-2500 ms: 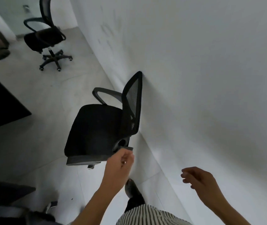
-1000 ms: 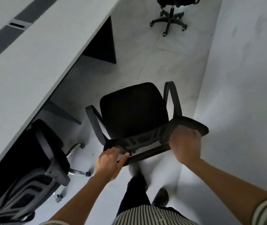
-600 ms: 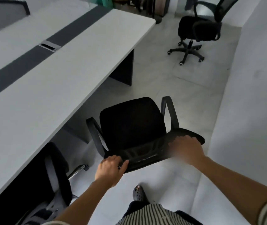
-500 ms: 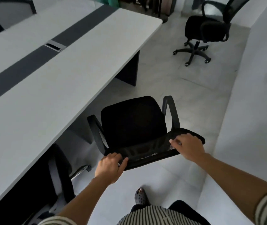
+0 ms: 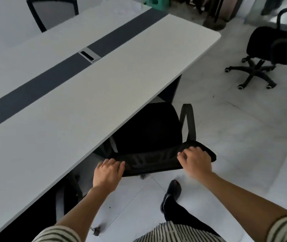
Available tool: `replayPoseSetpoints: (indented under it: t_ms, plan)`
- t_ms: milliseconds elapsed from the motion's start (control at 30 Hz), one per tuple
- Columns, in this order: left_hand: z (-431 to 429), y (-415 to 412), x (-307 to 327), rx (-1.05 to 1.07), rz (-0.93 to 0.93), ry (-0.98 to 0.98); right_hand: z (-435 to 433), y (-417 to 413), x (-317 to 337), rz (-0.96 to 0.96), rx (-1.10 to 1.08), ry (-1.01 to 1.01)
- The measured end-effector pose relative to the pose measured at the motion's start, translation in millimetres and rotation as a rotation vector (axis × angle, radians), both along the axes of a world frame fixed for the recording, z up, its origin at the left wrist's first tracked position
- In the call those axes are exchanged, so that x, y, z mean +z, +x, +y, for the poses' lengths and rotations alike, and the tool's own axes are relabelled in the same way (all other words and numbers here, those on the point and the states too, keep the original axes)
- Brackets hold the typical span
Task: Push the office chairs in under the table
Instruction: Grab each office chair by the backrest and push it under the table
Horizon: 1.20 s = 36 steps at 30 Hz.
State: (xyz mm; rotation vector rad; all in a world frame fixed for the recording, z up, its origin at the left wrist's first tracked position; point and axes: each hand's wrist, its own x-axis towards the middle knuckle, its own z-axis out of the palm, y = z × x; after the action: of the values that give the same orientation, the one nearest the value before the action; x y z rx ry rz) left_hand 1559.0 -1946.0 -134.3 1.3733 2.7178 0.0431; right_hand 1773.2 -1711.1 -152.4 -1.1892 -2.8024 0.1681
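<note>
My left hand (image 5: 107,172) and right hand (image 5: 194,160) curl over the top edge of the black mesh-backed office chair (image 5: 154,137), fingers closed on its backrest — the seat is partly under the near edge of the long white table with a dark centre strip (image 5: 79,88), so this one seems almost in. Far right, another black swivel chair (image 5: 270,49) stands well apart from the table — left to do.

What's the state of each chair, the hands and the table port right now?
Held chair: seat partly under the table.
Left hand: gripping the backrest's top edge.
Right hand: gripping the same edge.
Far chair: out on the floor, not tucked.
Near chair: tucked under.
Cable port: lid looks open.
</note>
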Motion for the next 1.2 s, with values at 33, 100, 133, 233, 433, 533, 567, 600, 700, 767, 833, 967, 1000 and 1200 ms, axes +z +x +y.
replayPoseSetpoints:
  t_ms: [33, 100, 133, 233, 433, 533, 567, 600, 700, 767, 833, 967, 1000, 1200]
  plan:
    - [9, -5, 2, 0.042, -0.005, 0.004, 12, -12, 0, -0.002, 0.014, -0.006]
    - [25, -17, 4, 0.1, -0.019, 0.008, 33, -32, -1, 0.005, 0.042, -0.009]
    - [32, -23, 2, 0.119, -0.021, 0.017, 43, -40, -1, 0.008, 0.054, -0.006]
    - [50, -39, -3, 0.135, -0.014, 0.026, 66, -61, -2, 0.007, 0.102, 0.01]
    - [75, -60, -3, 0.127, -0.006, -0.001, 98, -90, 1, -0.01, 0.11, 0.014]
    - [83, -57, 0, 0.157, -0.036, 0.008, 107, -95, 0, -0.007, 0.095, 0.025]
    - [86, -56, 1, 0.168, -0.064, -0.005, 111, -98, 0, -0.015, 0.086, 0.014]
    - [87, -56, 2, 0.176, -0.094, -0.023, 113, -101, 1, -0.027, 0.074, -0.007]
    - [92, -61, 8, 0.198, -0.197, -0.076, 114, -103, 12, 0.032, 0.02, -0.162]
    - [95, -66, 11, 0.19, -0.288, -0.094, 102, -94, 28, 0.179, -0.027, -0.339]
    - [99, -70, 15, 0.157, -0.415, -0.077, 81, -77, 51, 0.357, -0.148, -0.534]
    - [123, -61, 37, 0.107, -0.726, 0.055, 41, -22, 78, 0.68, -0.534, -0.845]
    - [131, -53, 44, 0.085, -0.788, 0.091, 34, -3, 81, 0.723, -0.614, -0.862]
    - [191, 0, 77, 0.014, -1.041, 0.164, 24, 101, 102, 0.924, -0.999, -0.784]
